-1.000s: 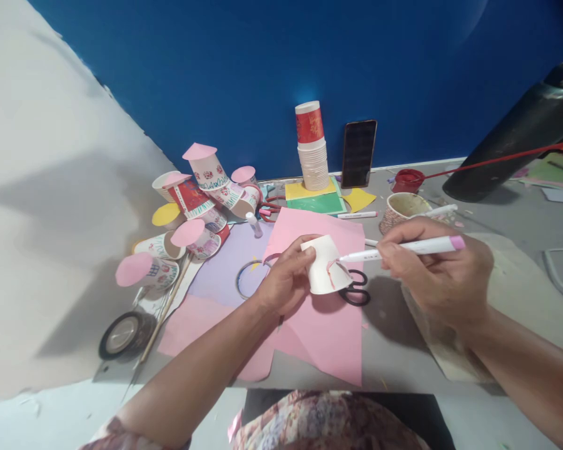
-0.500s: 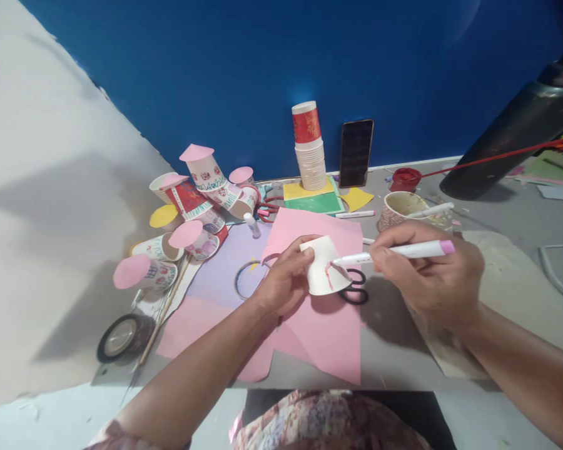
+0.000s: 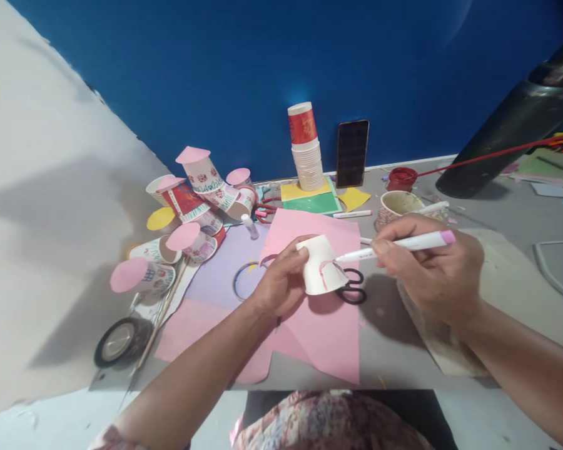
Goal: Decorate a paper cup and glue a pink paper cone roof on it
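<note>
Ctr of frame, nearest the camera: the left hand (image 3: pixel 281 281) is wrapped around a white paper cup (image 3: pixel 318 265), held upside-down and tilted just above the pink paper (image 3: pixel 323 331) on the grey tabletop (image 3: pixel 394 350). The right hand (image 3: pixel 431 269), at ctr-right, pinches a pink-capped marker (image 3: pixel 394 245), its tip touching the cup's side where a pink arch outline shows. Black-handled scissors (image 3: pixel 351 287) lie on the pink sheet just behind & below the cup, partly hidden by it. A lilac sheet (image 3: pixel 225 262) sits left of ctr w/ a thin ring (image 3: pixel 244 281) on it. Lower left: a roll of tape (image 3: pixel 119 340) beside a thin wooden stick (image 3: pixel 162 319). Mid-left: a heap of decorated paper cups (image 3: pixel 192 200) w/ pink paper tops, some tipped over. Farther back, ctr: a stack of paper cups (image 3: pixel 306 150), top one red, stands on yellow & green sheets (image 3: pixel 309 199), a dark phone (image 3: pixel 351 153) propped against the blue wall (image 3: pixel 263 62) just to its right. Upper right: a patterned cup (image 3: pixel 396 206), a red lid-like dish (image 3: pixel 401 179) & a dark tube (image 3: pixel 511 131) angled across the corner.
</note>
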Demonstrator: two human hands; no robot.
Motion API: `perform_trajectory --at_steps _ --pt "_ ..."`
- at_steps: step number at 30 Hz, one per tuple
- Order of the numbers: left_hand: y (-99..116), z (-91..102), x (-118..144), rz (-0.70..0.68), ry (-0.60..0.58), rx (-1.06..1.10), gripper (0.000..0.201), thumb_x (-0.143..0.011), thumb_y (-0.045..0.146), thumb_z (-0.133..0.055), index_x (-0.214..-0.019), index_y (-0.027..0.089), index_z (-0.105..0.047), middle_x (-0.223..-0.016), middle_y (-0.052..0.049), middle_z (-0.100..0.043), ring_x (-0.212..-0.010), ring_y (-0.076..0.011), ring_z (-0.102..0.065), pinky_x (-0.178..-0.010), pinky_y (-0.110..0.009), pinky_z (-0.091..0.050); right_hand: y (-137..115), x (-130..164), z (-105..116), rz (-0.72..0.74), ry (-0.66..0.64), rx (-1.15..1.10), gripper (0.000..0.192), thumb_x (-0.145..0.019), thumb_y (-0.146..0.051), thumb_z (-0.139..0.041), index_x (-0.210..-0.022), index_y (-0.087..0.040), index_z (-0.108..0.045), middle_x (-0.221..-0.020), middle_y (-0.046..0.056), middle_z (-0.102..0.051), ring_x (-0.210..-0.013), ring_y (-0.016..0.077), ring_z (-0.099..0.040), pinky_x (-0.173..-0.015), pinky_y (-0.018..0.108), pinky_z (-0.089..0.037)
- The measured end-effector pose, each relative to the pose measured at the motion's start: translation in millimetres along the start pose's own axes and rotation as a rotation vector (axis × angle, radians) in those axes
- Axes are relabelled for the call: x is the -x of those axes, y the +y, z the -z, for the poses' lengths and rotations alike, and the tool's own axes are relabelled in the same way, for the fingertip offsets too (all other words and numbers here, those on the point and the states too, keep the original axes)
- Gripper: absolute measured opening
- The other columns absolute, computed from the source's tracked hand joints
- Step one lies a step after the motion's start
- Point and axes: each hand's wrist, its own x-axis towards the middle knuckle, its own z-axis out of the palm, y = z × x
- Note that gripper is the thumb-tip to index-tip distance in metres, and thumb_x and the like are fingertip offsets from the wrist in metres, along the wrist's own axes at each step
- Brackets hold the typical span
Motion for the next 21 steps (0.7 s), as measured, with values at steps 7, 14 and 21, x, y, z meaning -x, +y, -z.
perform_trajectory --at_steps 7,14,21 --pt "1.2 3.9 -1.4 0.042 0.062 0.055 0.042 -0.072 0.030 -0.086 -0.108 0.011 -0.075 -0.094 -0.010 -0.079 -0.082 -0.0256 -0.073 -0.082 -0.040 -0.060 1.6 -1.2 2.0 -0.011 -0.002 -0.015 0.014 -0.085 -0.017 -0.069 -0.073 -0.025 -0.068 -0.057 -0.005 -0.064 -0.045 0.0120 -0.054 -0.044 0.028 -0.040" --pt "-0.4 4.8 -2.9 0.073 0.020 0.100 0.042 -0.072 0.031 -0.086 -0.106 0.010 -0.074 -0.092 -0.011 -0.079 -0.087 -0.0293 -0.075 -0.087 -0.045 -0.061 -2.5 1.4 -2.6 0.034 -0.015 -0.022 0.016 -0.084 -0.012 -0.067 -0.073 -0.024 -0.068 -0.060 -0.005 -0.068 -0.048 0.0106 -0.057 -0.048 0.025 -0.044" --pt "-3.1 4.8 -2.8 0.050 0.029 0.035 0.045 -0.072 0.033 -0.088 -0.109 0.011 -0.075 -0.087 -0.008 -0.077 -0.077 -0.0212 -0.069 -0.072 -0.033 -0.058 -5.5 1.6 -1.2 0.040 -0.043 -0.034 0.016 -0.084 -0.012 -0.067 -0.074 -0.023 -0.069 -0.059 -0.006 -0.069 -0.046 0.0088 -0.057 -0.045 0.022 -0.042"
